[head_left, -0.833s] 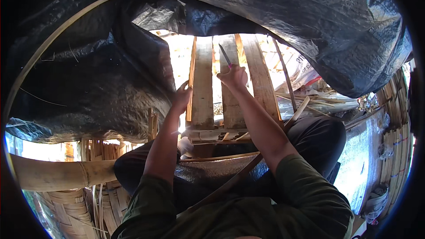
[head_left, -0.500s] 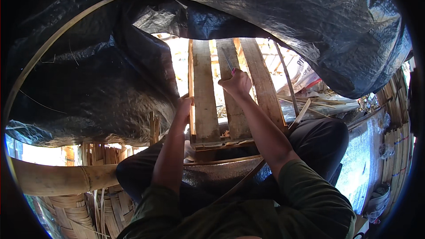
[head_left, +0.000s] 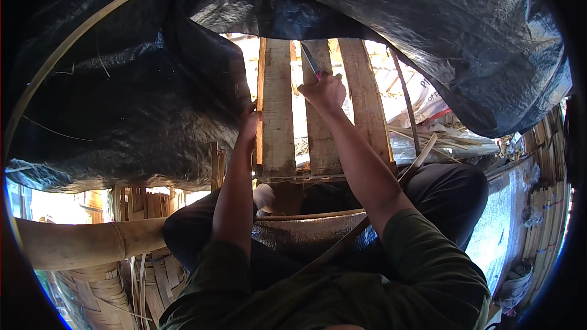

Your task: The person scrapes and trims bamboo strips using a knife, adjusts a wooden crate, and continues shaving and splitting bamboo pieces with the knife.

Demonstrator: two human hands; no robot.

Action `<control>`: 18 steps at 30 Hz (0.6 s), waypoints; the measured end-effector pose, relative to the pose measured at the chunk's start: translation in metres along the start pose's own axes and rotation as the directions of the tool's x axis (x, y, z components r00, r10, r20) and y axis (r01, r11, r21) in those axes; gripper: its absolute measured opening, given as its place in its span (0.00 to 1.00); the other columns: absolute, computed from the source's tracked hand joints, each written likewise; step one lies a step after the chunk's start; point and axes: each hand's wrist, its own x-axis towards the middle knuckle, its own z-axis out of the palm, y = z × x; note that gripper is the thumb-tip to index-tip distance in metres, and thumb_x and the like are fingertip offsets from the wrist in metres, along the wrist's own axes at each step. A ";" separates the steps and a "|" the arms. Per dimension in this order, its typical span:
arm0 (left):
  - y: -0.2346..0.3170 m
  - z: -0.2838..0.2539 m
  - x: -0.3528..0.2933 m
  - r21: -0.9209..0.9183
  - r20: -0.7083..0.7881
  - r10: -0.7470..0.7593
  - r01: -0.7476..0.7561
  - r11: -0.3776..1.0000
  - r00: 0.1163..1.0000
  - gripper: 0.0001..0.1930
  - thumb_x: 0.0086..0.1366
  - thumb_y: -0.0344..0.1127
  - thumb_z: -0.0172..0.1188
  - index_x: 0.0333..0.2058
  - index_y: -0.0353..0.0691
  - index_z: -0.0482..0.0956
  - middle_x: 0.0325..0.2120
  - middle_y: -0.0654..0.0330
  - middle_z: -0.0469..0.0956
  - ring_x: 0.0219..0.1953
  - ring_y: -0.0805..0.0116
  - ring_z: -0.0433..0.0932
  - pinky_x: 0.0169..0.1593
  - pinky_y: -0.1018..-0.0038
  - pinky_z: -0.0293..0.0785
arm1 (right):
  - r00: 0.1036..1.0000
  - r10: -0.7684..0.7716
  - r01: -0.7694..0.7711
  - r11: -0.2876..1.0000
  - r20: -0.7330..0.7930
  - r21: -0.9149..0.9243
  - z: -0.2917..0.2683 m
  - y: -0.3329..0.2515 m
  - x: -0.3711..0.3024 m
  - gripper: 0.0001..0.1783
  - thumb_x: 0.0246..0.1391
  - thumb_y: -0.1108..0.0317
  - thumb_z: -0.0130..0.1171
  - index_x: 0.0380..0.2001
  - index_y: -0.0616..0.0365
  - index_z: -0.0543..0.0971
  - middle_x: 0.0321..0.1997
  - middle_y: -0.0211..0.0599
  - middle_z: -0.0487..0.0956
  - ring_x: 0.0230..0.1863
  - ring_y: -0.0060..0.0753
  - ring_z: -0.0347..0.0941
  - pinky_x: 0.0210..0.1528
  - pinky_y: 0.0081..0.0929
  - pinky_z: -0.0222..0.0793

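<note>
In front of me is a slatted wooden frame [head_left: 276, 110] with three rough, pale planks running away from me. My left hand [head_left: 249, 123] is closed around its left side, by a thin orange-lit edge. My right hand [head_left: 327, 91], over the middle and right planks, grips a knife [head_left: 310, 59]. A bit of pink handle shows above my fist, and the narrow grey blade points away and slightly left. Most of the handle is hidden in the hand. Whether the blade touches the wood I cannot tell.
Dark plastic sheeting [head_left: 440, 30] hangs low ahead and to the left. A thick bamboo pole [head_left: 79, 244] lies at my left, above woven bamboo [head_left: 98, 287]. Split bamboo strips [head_left: 440, 137] and a printed sack [head_left: 428, 101] are beyond my right knee. A thin stick [head_left: 333, 249] slants across my lap.
The slatted frame has shifted away from me, its near end lifting off my lap area. Both hands have moved forward with it. More of the knife blade shows now.
</note>
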 end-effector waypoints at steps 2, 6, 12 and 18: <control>-0.009 -0.006 0.007 -0.034 0.004 0.013 -0.013 0.999 1.000 0.28 0.62 0.29 0.54 0.63 0.35 0.74 0.36 0.62 0.78 0.37 0.70 0.78 0.43 0.71 0.74 | 1.000 0.015 -0.015 1.000 0.009 0.009 0.001 0.000 0.002 0.33 0.37 0.50 0.74 0.46 0.59 0.86 0.50 0.60 0.80 0.45 0.51 0.84 0.45 0.41 0.83; -0.017 -0.011 0.015 -0.081 0.032 0.015 -0.013 0.997 0.999 0.28 0.63 0.30 0.56 0.64 0.35 0.72 0.37 0.60 0.80 0.38 0.69 0.80 0.43 0.71 0.76 | 0.997 -0.013 0.016 0.999 0.073 -0.037 0.002 0.006 0.014 0.38 0.41 0.42 0.75 0.48 0.61 0.85 0.54 0.61 0.79 0.48 0.53 0.83 0.50 0.43 0.82; -0.002 -0.007 0.011 0.044 -0.027 -0.092 0.093 0.995 0.995 0.22 0.67 0.32 0.55 0.59 0.38 0.76 0.45 0.56 0.83 0.45 0.64 0.84 0.46 0.67 0.80 | 0.963 -0.229 0.233 0.972 0.143 -0.012 -0.030 0.019 0.013 0.37 0.47 0.42 0.76 0.41 0.70 0.83 0.45 0.60 0.81 0.47 0.55 0.82 0.52 0.43 0.78; 0.008 -0.002 -0.002 0.089 -0.137 -0.077 0.090 0.992 0.987 0.27 0.63 0.37 0.61 0.62 0.46 0.74 0.38 0.60 0.80 0.35 0.68 0.79 0.37 0.71 0.77 | 0.849 -0.425 0.492 0.852 0.315 -0.178 -0.105 0.000 -0.020 0.24 0.56 0.52 0.70 0.44 0.63 0.84 0.48 0.56 0.80 0.50 0.54 0.82 0.54 0.45 0.78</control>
